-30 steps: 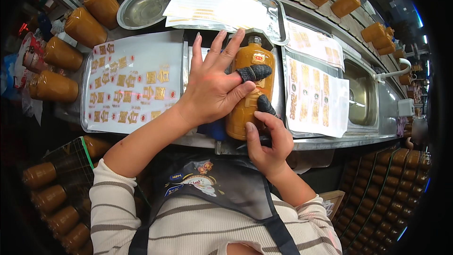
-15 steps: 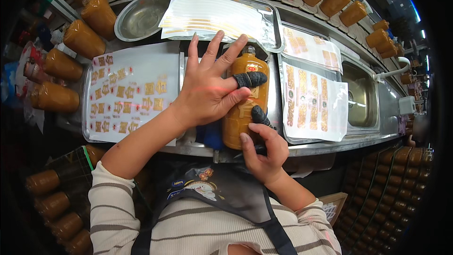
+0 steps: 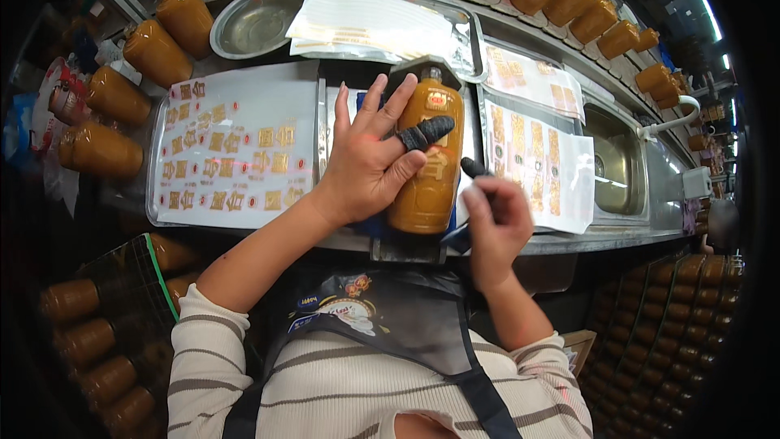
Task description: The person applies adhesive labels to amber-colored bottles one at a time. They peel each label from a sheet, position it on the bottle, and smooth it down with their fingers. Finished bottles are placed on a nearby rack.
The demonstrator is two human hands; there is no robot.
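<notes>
Along the front of the workspace runs a metal counter (image 3: pixel 650 232); below it at the right, brown bottles (image 3: pixel 666 341) are stacked in dark, dim rows, those at the rim too bent to make out. At the left, a wide tray (image 3: pixel 153 195) carries a white sheet (image 3: pixel 244 102) set with gold and red labels, its near right part covered by the left forearm. A back tray (image 3: pixel 474 41) holds overlapping white sheets (image 3: pixel 374 20), washed pale by glare. In a right-hand tray (image 3: pixel 483 134) lie sheets (image 3: pixel 575 203) with gold strips, partly behind the right hand. Farther right sits a sink (image 3: pixel 613 154); a round basin (image 3: pixel 260 24) shows only a grey gleam inside.

Between the left and right-hand trays, near the counter's front edge, a brown bottle (image 3: pixel 422 203) lies with its neck away from the person; its contents cannot be seen. The left hand (image 3: pixel 366 167) has its fingers spread, resting against the bottle's left side, one black finger cover (image 3: pixel 428 132) crossing its front and hiding part of the gold lettering. The right hand (image 3: pixel 497 215) is blurred just right of the bottle, fingers curled; whether it pinches anything I cannot tell.
</notes>
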